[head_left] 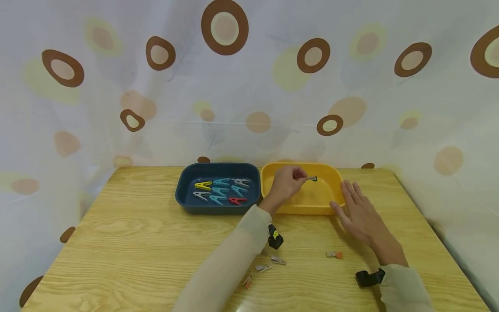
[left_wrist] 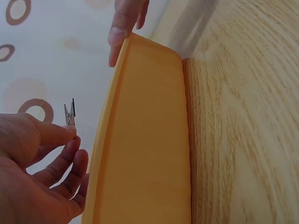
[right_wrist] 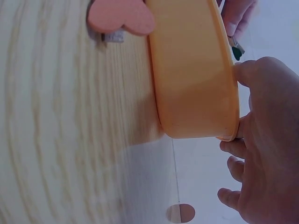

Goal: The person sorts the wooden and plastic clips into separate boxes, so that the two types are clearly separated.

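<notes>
While left hand (head_left: 286,182) pinches clothespin (head_left: 312,178) over yellow bin (head_left: 317,190), right hand (head_left: 360,219), spread, touches rim (right_wrist: 237,100).

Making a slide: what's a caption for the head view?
Left hand pinches a clip over the yellow tray, right hand touching it.

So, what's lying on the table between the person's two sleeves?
Four small clothespins, as the head view shows: three lie close together by the left sleeve, and the fourth clothespin lies apart, nearer the right sleeve.
</notes>
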{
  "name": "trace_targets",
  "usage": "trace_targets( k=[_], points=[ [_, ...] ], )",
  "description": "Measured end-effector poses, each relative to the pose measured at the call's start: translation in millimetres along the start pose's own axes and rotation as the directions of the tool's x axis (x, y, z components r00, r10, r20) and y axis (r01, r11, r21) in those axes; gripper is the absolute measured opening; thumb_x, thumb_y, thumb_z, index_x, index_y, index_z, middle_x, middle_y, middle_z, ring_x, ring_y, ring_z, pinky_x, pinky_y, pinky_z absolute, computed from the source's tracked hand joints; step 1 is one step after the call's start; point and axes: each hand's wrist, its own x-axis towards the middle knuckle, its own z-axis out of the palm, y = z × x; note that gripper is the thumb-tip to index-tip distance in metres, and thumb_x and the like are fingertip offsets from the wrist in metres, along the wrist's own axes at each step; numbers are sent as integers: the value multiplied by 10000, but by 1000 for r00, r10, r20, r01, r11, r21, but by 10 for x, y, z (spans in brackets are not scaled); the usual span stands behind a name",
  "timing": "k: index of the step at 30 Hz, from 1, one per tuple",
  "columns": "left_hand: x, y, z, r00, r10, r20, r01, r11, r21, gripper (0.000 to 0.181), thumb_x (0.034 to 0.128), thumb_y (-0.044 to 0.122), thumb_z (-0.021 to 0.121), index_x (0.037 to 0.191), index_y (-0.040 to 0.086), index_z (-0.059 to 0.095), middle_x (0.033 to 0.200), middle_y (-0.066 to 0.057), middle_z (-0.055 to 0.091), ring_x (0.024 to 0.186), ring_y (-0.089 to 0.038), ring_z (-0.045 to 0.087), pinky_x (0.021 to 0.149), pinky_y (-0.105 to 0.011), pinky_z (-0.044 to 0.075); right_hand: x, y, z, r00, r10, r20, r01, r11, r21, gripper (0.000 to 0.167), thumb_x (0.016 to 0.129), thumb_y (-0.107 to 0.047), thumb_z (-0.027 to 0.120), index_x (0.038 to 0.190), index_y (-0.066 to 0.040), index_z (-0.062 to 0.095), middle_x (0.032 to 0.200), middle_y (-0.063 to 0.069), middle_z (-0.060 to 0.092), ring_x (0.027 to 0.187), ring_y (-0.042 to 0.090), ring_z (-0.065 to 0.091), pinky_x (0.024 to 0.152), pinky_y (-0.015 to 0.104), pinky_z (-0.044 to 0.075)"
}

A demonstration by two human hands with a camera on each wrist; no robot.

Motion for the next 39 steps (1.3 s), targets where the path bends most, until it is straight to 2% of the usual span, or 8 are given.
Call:
trace_targets(
  k=[5,10,16,20,23,32,39],
  points=[
    [105,1,50,1000,-22,-4,22,1000,10,54,965,118,736,966,75,769,892,13,707,799,-98,620,703,-178,511,25,-3,-15,1000,5,4,-5,1000,-5,794,1105,-470,373,1619,49,60,1683,269,60,1547,455,6,1168,700,123],
    [193,-36,102,999,-43,-12,43,999,-15,52,956,110,746,959,62,765,871,16,690,779,-98,608,688,-182,515,42,-13,-21,1000,8,0,-8,1000,-8,800,1103,-479,374,1620,47,66,1684,265,68,1549,451,11,1169,696,134],
    [268,-85,157,999,-41,-18,41,999,24,53,957,108,740,955,64,769,890,-4,698,812,-122,623,715,-195,524,44,-25,-11,1000,9,3,-9,1000,-8,804,1101,-482,378,1617,55,74,1679,275,83,1546,460,19,1166,698,142],
    [308,-103,198,998,-66,-17,67,997,40,47,957,100,736,945,73,772,884,3,689,807,-122,608,713,-209,520,56,-12,8,1000,5,3,-5,1000,-7,798,1104,-478,370,1619,51,67,1677,279,90,1548,451,0,1169,695,133],
    [322,-127,234,997,-81,-9,81,995,57,48,960,101,732,932,83,766,885,3,684,800,-114,596,717,-217,514,65,1,19,1000,3,0,-3,1000,-9,795,1105,-478,365,1620,47,61,1680,274,85,1550,444,-8,1168,696,132],
    [293,-192,343,997,-78,7,77,993,86,53,971,65,702,953,54,750,895,-17,690,796,-143,610,740,-266,536,21,6,3,1000,23,-4,-23,1000,-9,808,1100,-490,375,1619,52,74,1685,260,72,1548,455,20,1167,695,145],
    [296,-196,388,994,-104,21,103,993,50,68,954,30,707,999,46,755,922,-30,700,808,-139,609,747,-266,532,12,2,-1,1000,14,-18,-15,1000,-17,804,1099,-482,386,1615,60,93,1677,275,104,1547,458,35,1158,703,165]
  ],
)
